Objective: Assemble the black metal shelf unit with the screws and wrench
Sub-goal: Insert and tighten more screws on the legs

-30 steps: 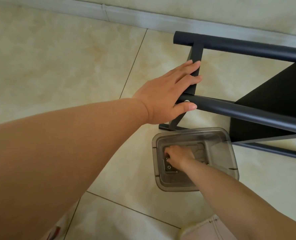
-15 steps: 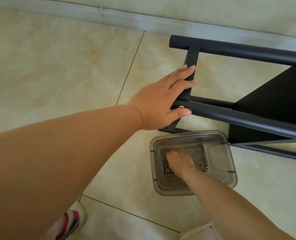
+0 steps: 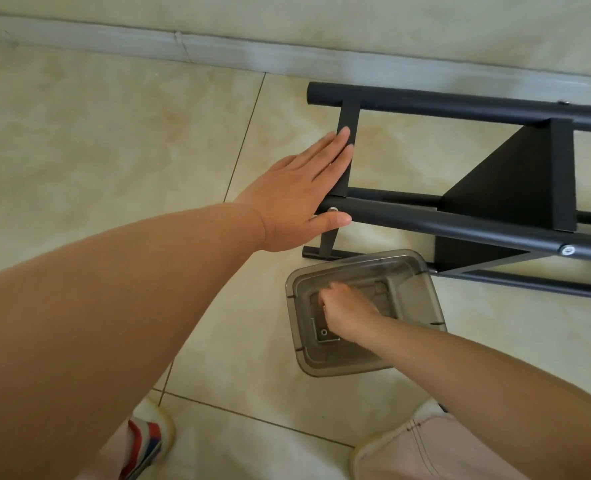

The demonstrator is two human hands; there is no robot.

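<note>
The black metal shelf unit point(image 3: 460, 107) lies on its side on the tiled floor, with a black shelf panel point(image 3: 512, 188) fixed between its tubes. My left hand point(image 3: 301, 199) rests flat on the end crossbar, the thumb along the near tube beside a silver screw head point(image 3: 332, 209). Another screw point(image 3: 568, 250) sits further right on that tube. My right hand point(image 3: 346, 310) reaches into a clear grey plastic box point(image 3: 436, 317), its fingers curled down and hidden. An L-shaped wrench point(image 3: 321, 338) and a small round screw or washer point(image 3: 324, 331) lie on the box's bottom beside that hand.
The box stands on the floor right below the frame's near tube. A grey skirting board point(image 3: 217, 53) and the wall run behind the frame. My left shoe point(image 3: 145, 441) and right shoe point(image 3: 408, 445) stand at the bottom of the view.
My left hand's fingers have straightened and lie flatter along the crossbar. My right hand has shifted about inside the box, uncovering the wrench at the near left corner.
</note>
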